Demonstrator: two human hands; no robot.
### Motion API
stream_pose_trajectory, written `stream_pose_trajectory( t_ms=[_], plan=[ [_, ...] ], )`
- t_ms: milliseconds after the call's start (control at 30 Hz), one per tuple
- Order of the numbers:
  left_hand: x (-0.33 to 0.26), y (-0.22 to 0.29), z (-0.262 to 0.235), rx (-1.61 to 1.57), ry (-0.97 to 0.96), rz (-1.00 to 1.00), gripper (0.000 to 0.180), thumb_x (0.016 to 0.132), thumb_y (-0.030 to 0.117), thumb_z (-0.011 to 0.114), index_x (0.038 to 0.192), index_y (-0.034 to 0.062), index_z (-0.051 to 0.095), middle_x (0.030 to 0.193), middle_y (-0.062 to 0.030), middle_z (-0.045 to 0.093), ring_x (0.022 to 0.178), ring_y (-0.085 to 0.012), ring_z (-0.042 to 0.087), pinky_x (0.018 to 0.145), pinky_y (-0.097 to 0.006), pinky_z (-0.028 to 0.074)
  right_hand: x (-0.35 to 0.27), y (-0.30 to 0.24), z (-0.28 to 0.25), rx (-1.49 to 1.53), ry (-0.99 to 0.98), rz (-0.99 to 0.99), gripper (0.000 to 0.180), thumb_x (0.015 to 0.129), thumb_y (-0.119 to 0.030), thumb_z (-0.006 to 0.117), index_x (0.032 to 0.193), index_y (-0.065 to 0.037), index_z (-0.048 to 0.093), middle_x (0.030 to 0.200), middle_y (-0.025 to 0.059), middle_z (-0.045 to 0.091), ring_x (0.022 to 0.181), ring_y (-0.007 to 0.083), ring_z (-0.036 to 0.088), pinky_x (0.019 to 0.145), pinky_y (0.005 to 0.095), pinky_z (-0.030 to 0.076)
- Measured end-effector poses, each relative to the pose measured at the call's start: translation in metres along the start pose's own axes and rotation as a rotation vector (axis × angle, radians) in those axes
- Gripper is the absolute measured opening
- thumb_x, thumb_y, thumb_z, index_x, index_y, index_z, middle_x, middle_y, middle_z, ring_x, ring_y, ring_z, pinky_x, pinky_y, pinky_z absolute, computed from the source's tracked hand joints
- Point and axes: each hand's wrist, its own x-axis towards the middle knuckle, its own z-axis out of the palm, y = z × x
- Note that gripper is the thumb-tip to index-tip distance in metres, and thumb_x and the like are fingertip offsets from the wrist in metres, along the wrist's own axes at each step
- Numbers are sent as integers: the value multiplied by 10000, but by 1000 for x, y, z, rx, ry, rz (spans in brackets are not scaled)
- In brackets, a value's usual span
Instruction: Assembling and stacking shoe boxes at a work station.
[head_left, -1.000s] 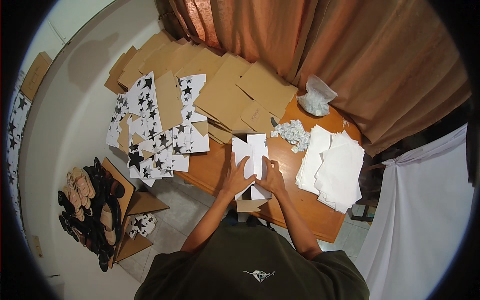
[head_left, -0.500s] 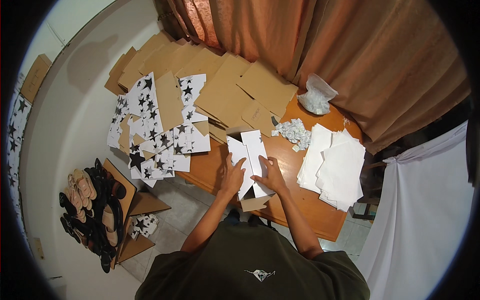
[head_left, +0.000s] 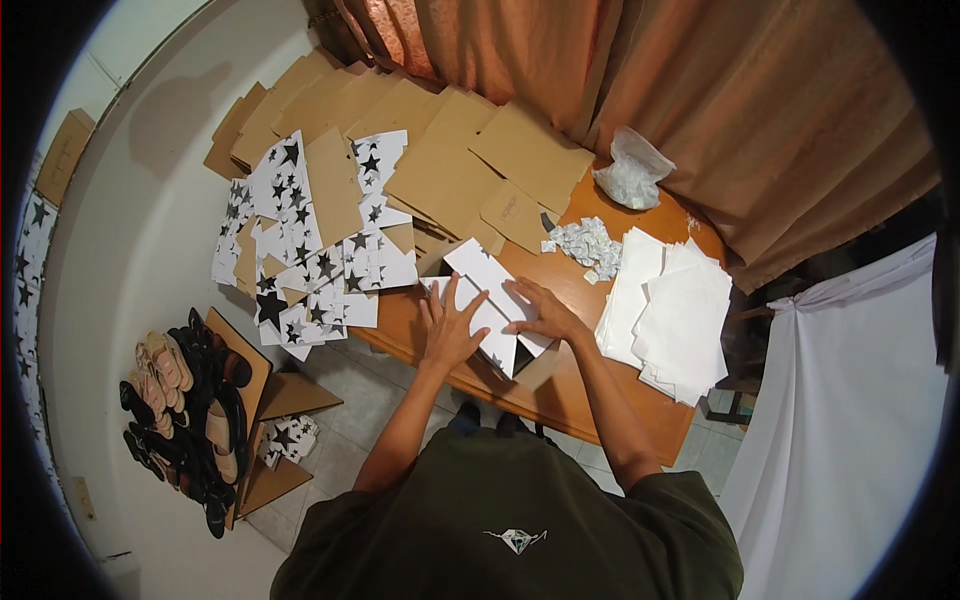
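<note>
A small cardboard box [head_left: 492,316] with white flaps sits near the table's front edge, turned at a slant. My left hand [head_left: 453,328] lies over its left side with the fingers spread. On the other side my right hand [head_left: 550,312] rests at the box with fingers apart and its thumb touching a white flap. A dark gap shows between the flaps. Behind the box lie overlapping flat brown cardboard pieces [head_left: 440,165]. Flat white pieces with black stars [head_left: 300,215] cover the table's left end.
White paper sheets [head_left: 685,310] are stacked on the wooden table [head_left: 640,440] to the right. Small white packets [head_left: 585,248] lie loose near a clear plastic bag [head_left: 633,170]. Several sandals and shoes [head_left: 190,420] sit on cardboard at lower left. Brown curtains [head_left: 750,130] hang behind.
The box has moved slightly away from me and turned counterclockwise, with its flaps lying differently. My left hand has opened and spread its fingers; my right hand has shifted up and right.
</note>
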Motion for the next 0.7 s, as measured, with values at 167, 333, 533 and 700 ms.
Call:
stream_pose_trajectory(
  t_ms=[167, 333, 533, 700],
  plan=[
    [5, -7, 6, -96, -163, -193, 654, 863, 534, 708, 1450, 294, 545, 1665, -224, 55, 1494, -555, 52, 1162, -721, 146, -52, 24, 9, 335, 342, 240, 723, 935, -509, 669, 1473, -70, 469, 1416, 251, 519, 1333, 352, 497, 1076, 428, 441],
    [-10, -20, 27, -349, 10, -80, 694, 863, 449, 749, 1454, 153, 538, 1622, -335, 50, 1442, -564, 237, 1162, -600, 288, -79, 0, 11, 1008, 238, 789, 609, 1034, -490, 531, 1429, -27, 508, 1149, 106, 646, 1008, 205, 607, 916, 330, 488],
    [-7, 32, 0, -390, 77, -134, 663, 886, 439, 739, 1446, 141, 548, 1579, -385, 122, 1445, -554, 245, 1150, -562, 321, -60, -5, -10, 720, 415, 502, 511, 1027, -448, 562, 1355, -58, 604, 1209, 100, 637, 1001, 171, 612, 853, 311, 499],
    [-8, 49, 2, -297, 95, -63, 644, 903, 412, 720, 1448, 124, 534, 1551, -388, 165, 1411, -595, 247, 1142, -595, 313, -36, 6, -15, 710, 320, 418, 478, 972, -336, 674, 1350, -51, 607, 1295, 137, 632, 1011, 203, 649, 882, 318, 504]
  ],
)
